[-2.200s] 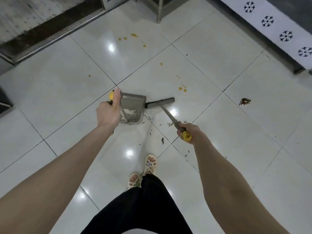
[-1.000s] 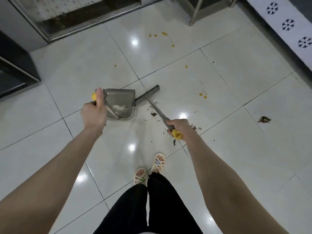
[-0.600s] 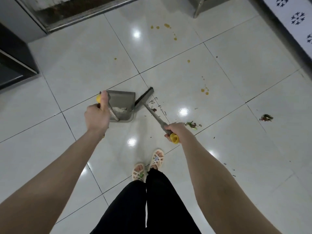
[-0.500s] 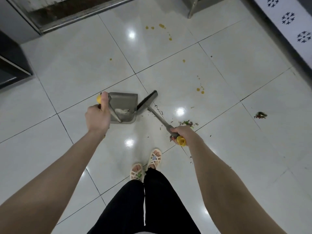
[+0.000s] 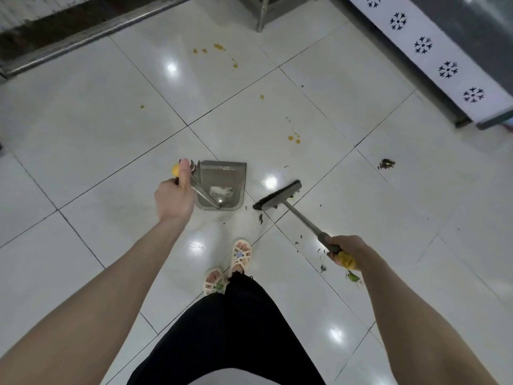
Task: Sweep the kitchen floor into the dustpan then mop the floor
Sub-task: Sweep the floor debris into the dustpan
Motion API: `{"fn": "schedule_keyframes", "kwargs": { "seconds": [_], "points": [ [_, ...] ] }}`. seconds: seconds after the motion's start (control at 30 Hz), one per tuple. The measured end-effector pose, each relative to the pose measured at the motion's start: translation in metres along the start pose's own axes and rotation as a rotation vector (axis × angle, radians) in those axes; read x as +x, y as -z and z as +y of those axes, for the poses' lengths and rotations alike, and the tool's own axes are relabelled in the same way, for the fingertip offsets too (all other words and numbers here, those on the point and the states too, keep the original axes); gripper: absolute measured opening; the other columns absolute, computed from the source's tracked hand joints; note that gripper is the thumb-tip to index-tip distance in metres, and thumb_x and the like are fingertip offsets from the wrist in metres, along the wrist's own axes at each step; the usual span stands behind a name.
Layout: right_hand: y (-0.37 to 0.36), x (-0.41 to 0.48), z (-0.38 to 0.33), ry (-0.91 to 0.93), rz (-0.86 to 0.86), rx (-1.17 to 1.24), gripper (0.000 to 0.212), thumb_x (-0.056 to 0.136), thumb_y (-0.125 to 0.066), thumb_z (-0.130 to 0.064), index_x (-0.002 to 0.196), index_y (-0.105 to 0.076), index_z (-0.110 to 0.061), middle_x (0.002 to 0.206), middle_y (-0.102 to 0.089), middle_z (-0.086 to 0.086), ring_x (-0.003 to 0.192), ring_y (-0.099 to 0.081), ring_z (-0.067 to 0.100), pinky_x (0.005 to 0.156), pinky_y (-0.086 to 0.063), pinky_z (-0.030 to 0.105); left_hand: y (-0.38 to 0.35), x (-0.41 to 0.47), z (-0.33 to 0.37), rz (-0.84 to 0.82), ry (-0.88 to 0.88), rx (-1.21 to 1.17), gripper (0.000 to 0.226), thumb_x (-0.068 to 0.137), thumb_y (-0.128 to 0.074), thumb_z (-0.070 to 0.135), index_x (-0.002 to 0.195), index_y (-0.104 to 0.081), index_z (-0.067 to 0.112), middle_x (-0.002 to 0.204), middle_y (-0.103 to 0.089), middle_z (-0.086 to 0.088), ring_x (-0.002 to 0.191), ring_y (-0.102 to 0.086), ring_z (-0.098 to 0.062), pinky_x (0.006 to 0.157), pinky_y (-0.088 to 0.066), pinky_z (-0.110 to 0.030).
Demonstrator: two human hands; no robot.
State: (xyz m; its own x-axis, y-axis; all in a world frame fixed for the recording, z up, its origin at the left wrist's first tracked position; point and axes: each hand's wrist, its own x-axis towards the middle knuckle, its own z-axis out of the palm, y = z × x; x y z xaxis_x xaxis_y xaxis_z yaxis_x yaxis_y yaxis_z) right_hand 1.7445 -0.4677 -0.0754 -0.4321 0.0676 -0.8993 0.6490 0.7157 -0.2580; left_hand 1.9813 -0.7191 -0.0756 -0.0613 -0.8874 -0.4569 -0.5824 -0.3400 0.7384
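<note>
My left hand [image 5: 173,198] grips the yellow-tipped handle of a grey dustpan [image 5: 223,176] that rests on the white tiled floor with some pale dirt inside. My right hand [image 5: 344,251] grips the yellow end of a grey broom handle. The broom head [image 5: 277,195] sits on the floor a short way right of the dustpan, apart from it. Dark crumbs [image 5: 261,218] lie between the broom head and my feet. More bits, one green [image 5: 352,277], lie under my right hand. A separate dark pile [image 5: 386,163] lies farther right.
Orange droplets [image 5: 294,138] and more orange spots [image 5: 218,47] stain the tiles ahead. A metal door sill [image 5: 83,37] runs along the far left, a metal leg [image 5: 261,20] stands at the top, and a white patterned panel [image 5: 444,68] lines the right side. My sandalled feet [image 5: 230,268] stand below the dustpan.
The broom head has drawn back to the right, away from the dustpan mouth it was touching. My right hand moved right and toward me. The dustpan stays held in about the same place.
</note>
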Motion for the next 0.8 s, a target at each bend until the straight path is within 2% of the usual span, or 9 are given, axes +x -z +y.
{"fn": "schedule_keyframes", "kwargs": {
  "seconds": [0.1,0.2,0.3,0.43,0.5,0.57,0.6,0.63,0.8],
  "points": [
    [-0.001,-0.008,0.01,0.052,-0.009,0.029,0.017,0.084,-0.069,-0.002,0.077,-0.055,0.003,0.082,-0.051,0.014,0.065,-0.054,0.023,0.04,-0.05,0.02,0.002,-0.009,-0.004,0.006,-0.021,0.011,0.078,0.086,-0.031,0.076,0.056,-0.051,0.005,0.061,-0.055,-0.016,0.074,-0.064,-0.041,0.074,-0.055,-0.049],
    [-0.012,-0.017,0.015,0.122,-0.037,-0.061,0.015,0.082,-0.072,-0.004,0.09,-0.06,0.002,0.073,-0.053,0.012,0.057,-0.053,0.022,0.044,-0.048,0.023,0.01,-0.014,-0.007,0.007,-0.019,0.017,0.079,0.084,-0.032,0.077,0.057,-0.05,0.005,0.062,-0.055,-0.015,0.074,-0.063,-0.04,0.075,-0.055,-0.05],
    [-0.031,-0.026,0.021,0.186,-0.079,-0.107,0.03,0.082,-0.072,-0.004,0.105,-0.063,0.012,0.068,-0.053,0.012,0.049,-0.052,0.02,0.038,-0.044,0.021,0.025,-0.018,-0.01,0.008,-0.009,0.01,0.079,0.08,-0.031,0.08,0.057,-0.048,0.006,0.06,-0.052,-0.012,0.066,-0.056,-0.033,0.073,-0.053,-0.047],
    [-0.07,-0.035,0.019,0.253,-0.136,-0.162,0.043,0.082,-0.071,-0.002,0.114,-0.055,0.021,0.071,-0.053,0.015,0.043,-0.054,0.017,0.04,-0.045,0.022,0.05,-0.017,-0.015,0.048,0.002,-0.009,0.08,0.082,-0.033,0.078,0.065,-0.05,0.001,0.062,-0.05,-0.011,0.056,-0.049,-0.028,0.064,-0.052,-0.041],
    [-0.089,-0.038,0.015,0.27,-0.173,-0.188,0.04,0.082,-0.07,-0.002,0.11,-0.057,0.022,0.076,-0.052,0.017,0.043,-0.055,0.016,0.042,-0.045,0.023,0.062,-0.017,-0.017,0.065,-0.001,-0.019,0.074,0.086,-0.035,0.074,0.069,-0.051,0.004,0.062,-0.048,-0.011,0.051,-0.046,-0.027,0.058,-0.048,-0.036],
    [-0.105,-0.04,0.01,0.263,-0.211,-0.206,0.02,0.082,-0.071,-0.003,0.094,-0.063,0.011,0.072,-0.053,0.014,0.047,-0.055,0.017,0.044,-0.046,0.024,0.072,-0.017,-0.021,0.08,0.001,-0.018,0.072,0.086,-0.035,0.074,0.069,-0.049,0.005,0.062,-0.047,-0.011,0.047,-0.045,-0.027,0.054,-0.045,-0.032],
    [-0.112,-0.04,0.008,0.254,-0.231,-0.216,0.014,0.083,-0.071,-0.004,0.085,-0.061,0.006,0.069,-0.053,0.013,0.049,-0.056,0.018,0.045,-0.047,0.025,0.076,-0.016,-0.023,0.092,0.003,-0.014,0.072,0.086,-0.035,0.074,0.069,-0.05,0.006,0.062,-0.047,-0.011,0.046,-0.045,-0.027,0.053,-0.044,-0.031],
    [-0.12,-0.039,0.007,0.244,-0.25,-0.229,0.016,0.083,-0.071,-0.005,0.079,-0.057,0.003,0.069,-0.053,0.013,0.05,-0.056,0.018,0.047,-0.049,0.026,0.08,-0.016,-0.026,0.109,0.007,-0.008,0.072,0.086,-0.035,0.074,0.07,-0.051,0.006,0.063,-0.047,-0.012,0.046,-0.045,-0.026,0.053,-0.044,-0.031],
    [-0.152,-0.03,0.007,0.209,-0.284,-0.28,0.018,0.085,-0.068,-0.005,0.079,-0.053,0.002,0.072,-0.055,0.015,0.054,-0.057,0.019,0.06,-0.052,0.031,0.082,-0.021,-0.032,0.122,0.032,0.026,0.072,0.083,-0.034,0.077,0.069,-0.049,0.008,0.064,-0.048,-0.012,0.046,-0.046,-0.026,0.056,-0.047,-0.035]
  ]
}}
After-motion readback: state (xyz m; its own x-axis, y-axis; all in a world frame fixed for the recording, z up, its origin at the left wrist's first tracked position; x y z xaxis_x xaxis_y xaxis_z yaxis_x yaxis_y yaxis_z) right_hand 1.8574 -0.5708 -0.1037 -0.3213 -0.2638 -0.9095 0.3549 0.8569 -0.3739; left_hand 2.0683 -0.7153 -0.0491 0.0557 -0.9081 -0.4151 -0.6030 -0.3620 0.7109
